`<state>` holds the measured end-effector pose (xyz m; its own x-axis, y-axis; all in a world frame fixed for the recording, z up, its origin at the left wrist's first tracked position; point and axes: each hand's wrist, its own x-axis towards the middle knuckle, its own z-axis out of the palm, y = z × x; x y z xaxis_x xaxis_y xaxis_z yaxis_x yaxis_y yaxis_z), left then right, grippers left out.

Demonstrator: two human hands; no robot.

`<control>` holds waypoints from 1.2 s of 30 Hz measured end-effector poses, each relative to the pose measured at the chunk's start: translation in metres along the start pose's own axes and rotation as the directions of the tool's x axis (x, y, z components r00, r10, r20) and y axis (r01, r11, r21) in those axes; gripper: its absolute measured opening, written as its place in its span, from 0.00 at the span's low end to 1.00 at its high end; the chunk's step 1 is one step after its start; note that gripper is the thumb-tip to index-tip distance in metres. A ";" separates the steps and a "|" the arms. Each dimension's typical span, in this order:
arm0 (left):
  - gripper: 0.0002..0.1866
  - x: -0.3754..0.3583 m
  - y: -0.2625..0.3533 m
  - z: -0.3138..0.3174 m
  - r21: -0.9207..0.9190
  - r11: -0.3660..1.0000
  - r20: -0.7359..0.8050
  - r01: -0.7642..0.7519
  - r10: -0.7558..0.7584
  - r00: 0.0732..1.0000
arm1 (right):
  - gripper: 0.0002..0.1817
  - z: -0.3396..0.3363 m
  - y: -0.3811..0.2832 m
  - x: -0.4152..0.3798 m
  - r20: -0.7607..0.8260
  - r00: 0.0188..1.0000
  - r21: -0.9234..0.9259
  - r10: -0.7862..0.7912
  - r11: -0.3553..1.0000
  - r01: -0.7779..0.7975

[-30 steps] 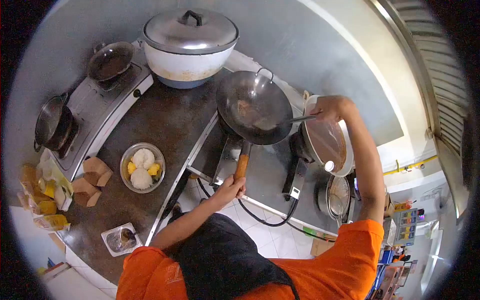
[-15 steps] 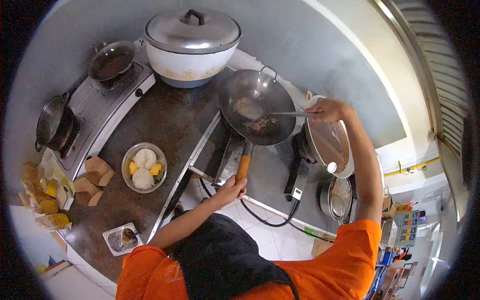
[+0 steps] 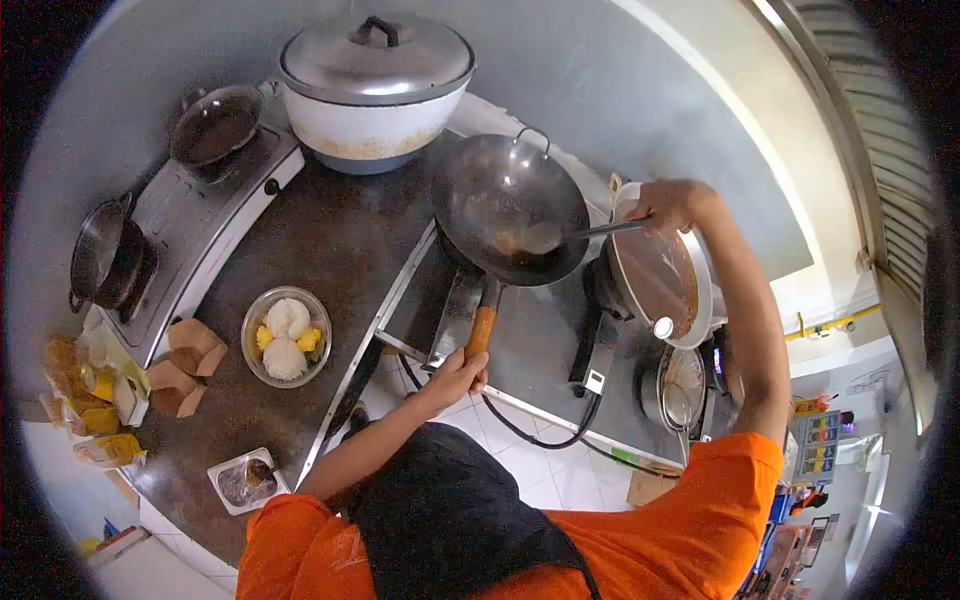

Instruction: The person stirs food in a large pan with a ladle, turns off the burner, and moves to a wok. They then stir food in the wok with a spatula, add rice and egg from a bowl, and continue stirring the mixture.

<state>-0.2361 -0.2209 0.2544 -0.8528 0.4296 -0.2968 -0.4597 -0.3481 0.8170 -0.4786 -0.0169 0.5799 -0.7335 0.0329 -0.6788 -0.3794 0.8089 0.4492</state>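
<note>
My left hand (image 3: 453,382) is wrapped round the wooden handle of a dark wok (image 3: 490,185) on the stove. My right hand (image 3: 678,206) grips the handle of a long metal ladle (image 3: 612,229) from the right side. The ladle's rounded head is down in the wok, beside a small brownish patch of food (image 3: 512,243) near the wok's lower side. Just below my right hand stands a large pot of brown liquid (image 3: 655,270), with a small white round thing at its edge.
A big lidded white pot (image 3: 372,125) stands behind the counter (image 3: 300,215). A metal bowl (image 3: 247,345) holds two rice mounds and yellow pieces. Left are two small pans on a burner (image 3: 205,225), cardboard trays (image 3: 180,385) and a plastic-covered container (image 3: 245,480). A strainer (image 3: 682,398) sits right.
My right hand has moved slightly right and up, drawing the ladle's head across the wok to the right. The brown food has shifted within the wok. My left hand keeps its hold.
</note>
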 end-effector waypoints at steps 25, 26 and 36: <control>0.15 -0.011 0.012 0.003 -0.045 0.998 -0.016 -0.053 0.052 0.998 | 0.24 0.016 0.012 0.040 -0.272 0.863 -0.338 -0.425 0.882 0.328; 0.15 -0.004 0.002 -0.002 -0.009 0.999 0.013 -0.043 0.043 0.999 | 0.24 0.021 0.015 0.040 -0.271 0.866 -0.335 -0.421 0.884 0.325; 0.13 -0.004 0.003 0.004 0.007 1.000 0.000 0.005 -0.005 1.000 | 0.25 0.031 0.011 0.028 -0.308 0.862 -0.069 -0.403 0.913 0.402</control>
<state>-0.2331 -0.2199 0.2599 -0.8503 0.4319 -0.3008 -0.4624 -0.3402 0.8188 -0.4856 0.0110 0.5471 -0.6531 -0.4785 -0.5870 -0.6804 0.7110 0.1774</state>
